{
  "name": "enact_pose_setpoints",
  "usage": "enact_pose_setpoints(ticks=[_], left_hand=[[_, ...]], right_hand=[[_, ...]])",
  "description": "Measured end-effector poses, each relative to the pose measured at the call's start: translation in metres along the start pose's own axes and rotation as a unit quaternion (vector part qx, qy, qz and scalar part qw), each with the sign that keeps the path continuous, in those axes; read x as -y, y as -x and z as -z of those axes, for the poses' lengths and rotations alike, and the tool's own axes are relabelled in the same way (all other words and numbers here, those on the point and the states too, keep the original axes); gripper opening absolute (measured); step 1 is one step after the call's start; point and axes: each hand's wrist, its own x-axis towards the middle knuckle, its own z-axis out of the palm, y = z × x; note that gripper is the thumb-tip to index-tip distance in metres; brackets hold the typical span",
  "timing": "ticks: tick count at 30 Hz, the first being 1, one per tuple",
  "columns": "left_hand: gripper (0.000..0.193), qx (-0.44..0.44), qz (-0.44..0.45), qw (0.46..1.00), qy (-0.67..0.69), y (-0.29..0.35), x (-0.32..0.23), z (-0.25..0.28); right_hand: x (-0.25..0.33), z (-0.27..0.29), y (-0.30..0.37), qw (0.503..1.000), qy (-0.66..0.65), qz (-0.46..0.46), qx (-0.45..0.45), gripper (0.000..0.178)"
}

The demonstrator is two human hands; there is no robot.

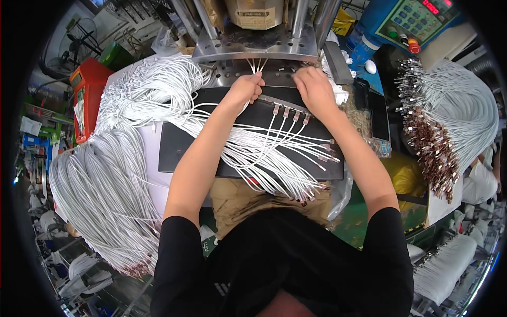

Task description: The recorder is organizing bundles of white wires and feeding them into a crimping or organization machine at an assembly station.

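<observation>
My left hand [244, 91] is closed round a few white cables [256, 65], whose ends reach up under the metal press [255, 46]. My right hand [315, 90] rests at the right front of the press bed, its fingers curled and close together; whatever they pinch is hidden. Just below both hands lies a metal strip [280, 103] with several cable connectors [285, 112] lined up along it. A loose bundle of white cables [264, 158] spreads over the black board [174, 150] under my forearms, its connector ends pointing right and toward me.
Large heaps of white cable [100, 185] fill the left side. Another coiled cable bundle [454, 121] stands at the right. A red box [87, 98] is at the far left. A blue control panel [417, 26] with buttons is at the upper right, above a dark phone-like slab [378, 116].
</observation>
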Motion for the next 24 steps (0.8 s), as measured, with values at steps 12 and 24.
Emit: enact_pose_setpoints(ticks=[12,24], left_hand=[[0.041,-0.027,-0.040,0.999,-0.005,-0.013,0.008,-0.007],[0.025,-0.036,-0.349,0.868,-0.352,0.085,-0.054,-0.029]], right_hand=[[-0.093,-0.061,-0.109,0.966,0.255,0.043,-0.022,0.026],[-0.087,-0.064,-0.094,0.989,-0.005,-0.139,0.051,0.042]])
